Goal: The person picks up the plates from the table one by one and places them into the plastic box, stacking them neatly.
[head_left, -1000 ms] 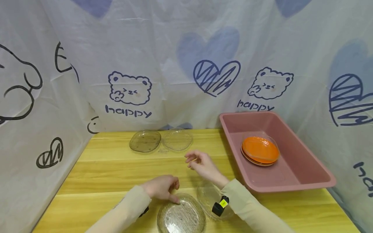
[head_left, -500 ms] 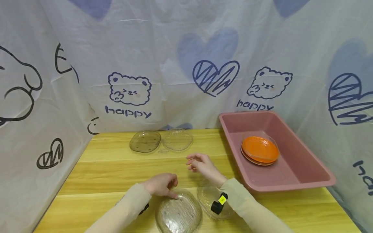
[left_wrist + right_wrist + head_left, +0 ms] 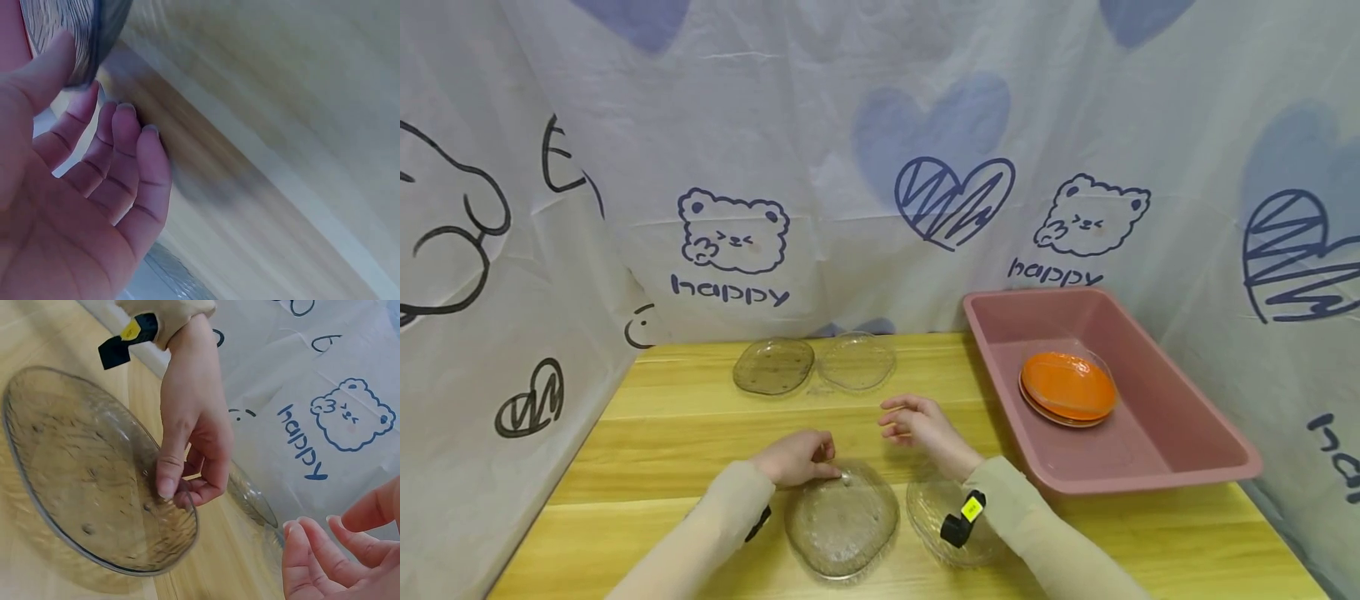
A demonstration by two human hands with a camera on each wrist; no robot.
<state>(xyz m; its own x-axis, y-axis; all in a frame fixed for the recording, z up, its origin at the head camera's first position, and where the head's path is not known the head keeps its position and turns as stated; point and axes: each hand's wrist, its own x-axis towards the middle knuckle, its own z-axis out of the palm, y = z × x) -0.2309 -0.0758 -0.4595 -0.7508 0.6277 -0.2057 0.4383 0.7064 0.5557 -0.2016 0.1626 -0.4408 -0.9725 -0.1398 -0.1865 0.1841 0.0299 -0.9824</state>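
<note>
Between the left fingers point(image 3: 214, 474) hangs a tilted, tinted plate point(image 3: 94, 472)

Tub point(image 3: 1176, 396) (stacked plates point(image 3: 1070, 387) inside) sits right of the held plate point(image 3: 842, 527)

We count two hands, one left hand point(image 3: 793, 458) and one right hand point(image 3: 931, 429). There are two smoky plates: a held plate point(image 3: 842, 527) pinched in the left fingers and a far plate point(image 3: 773, 367) beyond them. We see two clear spots of glassware: a clear plate point(image 3: 856, 362) beyond the right fingers, and clear glassware point(image 3: 923, 510) nearer us, its number uncertain. Right of those fingers we count one pink basin point(image 3: 1191, 417) and one orange plate point(image 3: 1067, 385), stacked.
</note>
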